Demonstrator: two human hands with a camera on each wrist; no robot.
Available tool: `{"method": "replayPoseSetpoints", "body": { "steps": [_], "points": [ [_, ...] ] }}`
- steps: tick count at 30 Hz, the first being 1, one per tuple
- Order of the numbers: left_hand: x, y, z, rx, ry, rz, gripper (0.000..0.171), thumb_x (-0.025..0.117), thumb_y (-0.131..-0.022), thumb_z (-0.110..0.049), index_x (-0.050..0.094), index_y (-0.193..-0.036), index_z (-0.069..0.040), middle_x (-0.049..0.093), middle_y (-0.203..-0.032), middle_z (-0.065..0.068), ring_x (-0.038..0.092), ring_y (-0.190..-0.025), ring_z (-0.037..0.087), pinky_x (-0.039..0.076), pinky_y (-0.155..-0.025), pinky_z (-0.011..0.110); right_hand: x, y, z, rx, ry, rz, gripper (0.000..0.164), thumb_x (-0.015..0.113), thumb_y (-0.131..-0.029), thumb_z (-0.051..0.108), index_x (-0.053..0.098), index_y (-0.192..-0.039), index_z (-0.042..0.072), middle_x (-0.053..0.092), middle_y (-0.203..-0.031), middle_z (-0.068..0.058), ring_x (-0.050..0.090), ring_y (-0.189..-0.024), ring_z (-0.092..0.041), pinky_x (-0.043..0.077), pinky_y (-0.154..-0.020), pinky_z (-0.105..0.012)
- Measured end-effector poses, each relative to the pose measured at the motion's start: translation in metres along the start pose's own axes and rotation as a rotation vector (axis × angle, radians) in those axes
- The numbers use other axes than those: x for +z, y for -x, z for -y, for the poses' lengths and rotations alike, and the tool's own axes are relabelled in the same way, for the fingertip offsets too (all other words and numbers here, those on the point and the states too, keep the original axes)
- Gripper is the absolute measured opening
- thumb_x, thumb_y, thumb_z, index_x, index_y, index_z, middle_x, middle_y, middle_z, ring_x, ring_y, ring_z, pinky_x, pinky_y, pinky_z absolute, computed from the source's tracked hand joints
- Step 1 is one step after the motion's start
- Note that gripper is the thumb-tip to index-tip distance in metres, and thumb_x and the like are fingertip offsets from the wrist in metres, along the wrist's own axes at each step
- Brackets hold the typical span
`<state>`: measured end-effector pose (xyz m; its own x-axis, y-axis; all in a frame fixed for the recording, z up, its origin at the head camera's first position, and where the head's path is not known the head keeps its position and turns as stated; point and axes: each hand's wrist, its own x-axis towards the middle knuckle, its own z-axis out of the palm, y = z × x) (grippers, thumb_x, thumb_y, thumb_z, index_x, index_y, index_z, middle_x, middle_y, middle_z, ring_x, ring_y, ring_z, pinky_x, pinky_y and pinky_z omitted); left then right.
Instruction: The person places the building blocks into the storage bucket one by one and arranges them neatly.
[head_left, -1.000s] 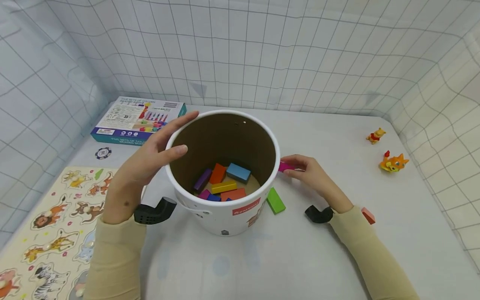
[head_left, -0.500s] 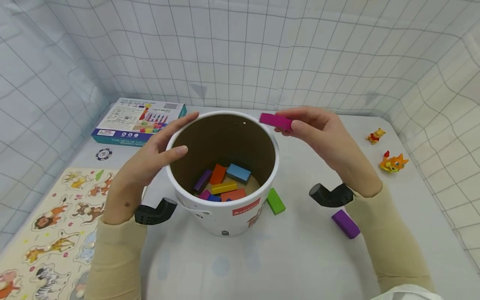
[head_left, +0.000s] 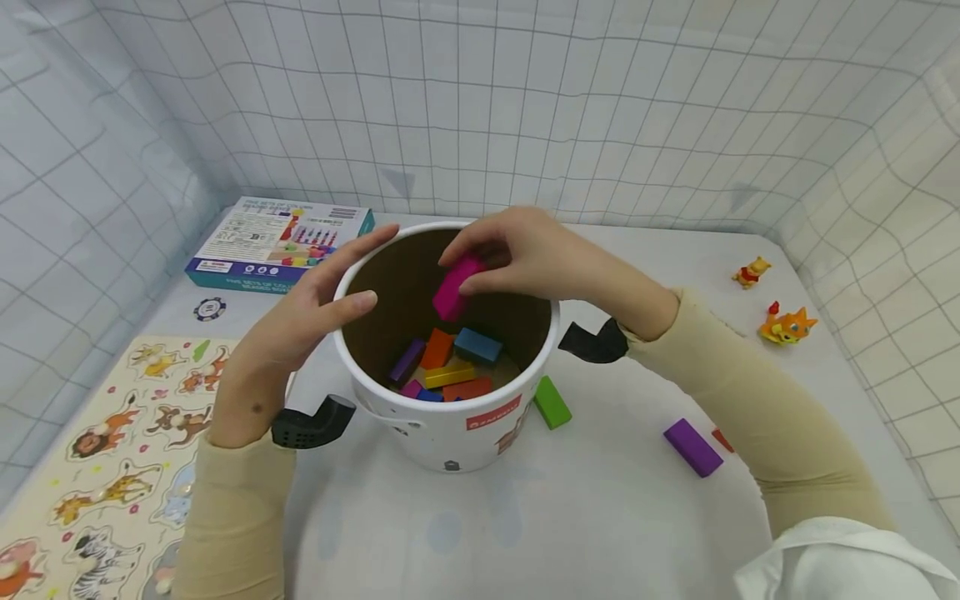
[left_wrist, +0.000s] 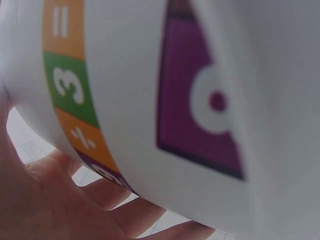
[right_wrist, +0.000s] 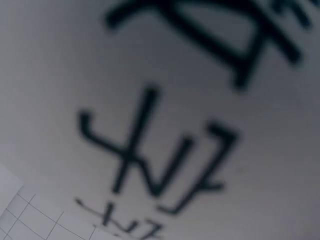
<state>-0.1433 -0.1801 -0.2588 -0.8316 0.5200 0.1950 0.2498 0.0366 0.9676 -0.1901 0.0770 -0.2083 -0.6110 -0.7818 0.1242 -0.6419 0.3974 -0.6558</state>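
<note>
Inside the mouth of a white bucket [head_left: 442, 446], my right hand [head_left: 517, 250] pinches a magenta block [head_left: 455, 287] between thumb and fingers. The block hangs tilted above the bucket's floor. Beneath it lie a blue block [head_left: 478, 346], an orange block [head_left: 437, 348], a yellow block [head_left: 450, 374], a purple block [head_left: 407, 360] and several others. My left hand [head_left: 300, 312] rests against the bucket's left side, fingers spread and thumb over the rim; the left wrist view shows those fingers [left_wrist: 135, 215] along the printed wall. The right wrist view catches only the lettered bucket wall [right_wrist: 175, 150].
A green block [head_left: 552, 402] lies just right of the bucket. Farther right are a purple block [head_left: 693, 447] and a partly hidden red piece [head_left: 723, 440]. Two small figures [head_left: 786, 323] stand at far right. An animal puzzle board [head_left: 120, 433], poker chip [head_left: 210, 309] and flat box [head_left: 281, 242] occupy the left.
My right hand has lifted the magenta block from the table right of the bucket, carried it left over the rim and lowered it into the opening. My left hand has stayed put.
</note>
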Motion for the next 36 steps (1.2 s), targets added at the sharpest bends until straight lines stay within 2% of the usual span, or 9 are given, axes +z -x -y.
{"method": "replayPoseSetpoints", "body": {
  "steps": [4,7,11,18,22,25,28,32,36],
  "points": [
    [0.000,0.000,0.000,-0.004,0.008,-0.001,0.057,0.048,-0.088,-0.016,0.026,-0.141,-0.020,0.025,-0.142,0.004,0.024,-0.128,0.027,0.040,-0.090,0.034,0.003,0.000,0.002,-0.009,0.063,-0.014,0.030,0.067,-0.079,0.019,0.063,-0.108,0.011,0.062,-0.100,0.003,0.058,-0.087,-0.004,0.047,-0.075,-0.017],
    [0.001,0.000,0.000,-0.003,0.013,0.000,0.057,0.048,-0.088,-0.017,0.026,-0.141,-0.020,0.026,-0.142,0.005,0.023,-0.128,0.026,0.036,-0.094,0.040,0.004,0.002,-0.002,-0.002,-0.012,-0.035,0.032,0.065,-0.080,0.017,0.062,-0.111,0.009,0.062,-0.106,0.000,0.058,-0.094,-0.005,0.047,-0.078,-0.018],
    [0.002,0.000,0.002,0.000,0.011,-0.001,0.057,0.049,-0.088,-0.017,0.026,-0.141,-0.019,0.026,-0.142,0.005,0.023,-0.128,0.026,0.028,-0.096,0.052,0.004,0.011,-0.011,-0.014,-0.225,-0.123,0.032,0.062,-0.082,0.014,0.060,-0.114,0.007,0.061,-0.111,-0.003,0.057,-0.101,-0.011,0.047,-0.082,-0.023],
    [0.001,-0.001,0.003,0.015,-0.014,-0.009,0.057,0.049,-0.087,-0.017,0.028,-0.140,-0.019,0.026,-0.142,0.003,0.022,-0.129,0.025,0.020,-0.097,0.061,0.007,0.070,-0.020,0.026,-0.509,-0.447,0.030,0.057,-0.085,0.006,0.058,-0.115,0.004,0.060,-0.112,-0.010,0.055,-0.105,-0.024,0.043,-0.089,-0.031],
    [0.000,0.001,0.002,0.009,-0.019,-0.014,0.057,0.050,-0.087,-0.018,0.028,-0.140,-0.020,0.026,-0.142,0.003,0.022,-0.128,0.026,0.026,-0.096,0.058,0.029,0.106,-0.052,0.131,-0.633,-0.546,0.031,0.055,-0.086,0.006,0.056,-0.116,0.002,0.058,-0.114,-0.011,0.054,-0.107,-0.023,0.041,-0.092,-0.030],
    [-0.001,0.002,0.001,0.007,-0.015,-0.014,0.057,0.050,-0.088,-0.018,0.028,-0.140,-0.020,0.027,-0.142,0.004,0.024,-0.127,0.027,0.035,-0.093,0.050,0.056,0.125,-0.081,0.245,-0.649,-0.511,0.033,0.055,-0.087,0.010,0.054,-0.119,0.001,0.058,-0.116,-0.011,0.054,-0.108,-0.021,0.041,-0.091,-0.027],
    [-0.001,0.002,0.001,0.016,-0.015,-0.012,0.057,0.049,-0.087,-0.016,0.028,-0.140,-0.020,0.028,-0.141,0.004,0.025,-0.127,0.026,0.036,-0.093,0.045,0.082,0.138,-0.102,0.335,-0.619,-0.424,0.037,0.056,-0.087,0.013,0.051,-0.122,0.003,0.056,-0.118,-0.012,0.052,-0.110,-0.023,0.043,-0.089,-0.025],
    [-0.001,0.002,0.001,0.026,-0.010,-0.011,0.057,0.049,-0.087,-0.015,0.028,-0.140,-0.019,0.029,-0.141,0.005,0.025,-0.127,0.026,0.033,-0.094,0.047,0.105,0.141,-0.116,0.325,-0.507,-0.248,0.053,0.060,-0.084,0.014,0.040,-0.132,0.008,0.045,-0.132,-0.009,0.039,-0.123,-0.023,0.034,-0.098,-0.034],
    [0.000,0.000,0.001,0.021,-0.010,-0.010,0.057,0.048,-0.087,-0.014,0.028,-0.140,-0.019,0.028,-0.141,0.004,0.024,-0.127,0.027,0.031,-0.094,0.054,0.119,0.140,-0.121,0.307,-0.308,-0.082,0.078,0.069,-0.077,0.024,0.026,-0.140,0.013,0.027,-0.143,-0.003,0.021,-0.132,-0.020,0.020,-0.104,-0.044]
  ]
}}
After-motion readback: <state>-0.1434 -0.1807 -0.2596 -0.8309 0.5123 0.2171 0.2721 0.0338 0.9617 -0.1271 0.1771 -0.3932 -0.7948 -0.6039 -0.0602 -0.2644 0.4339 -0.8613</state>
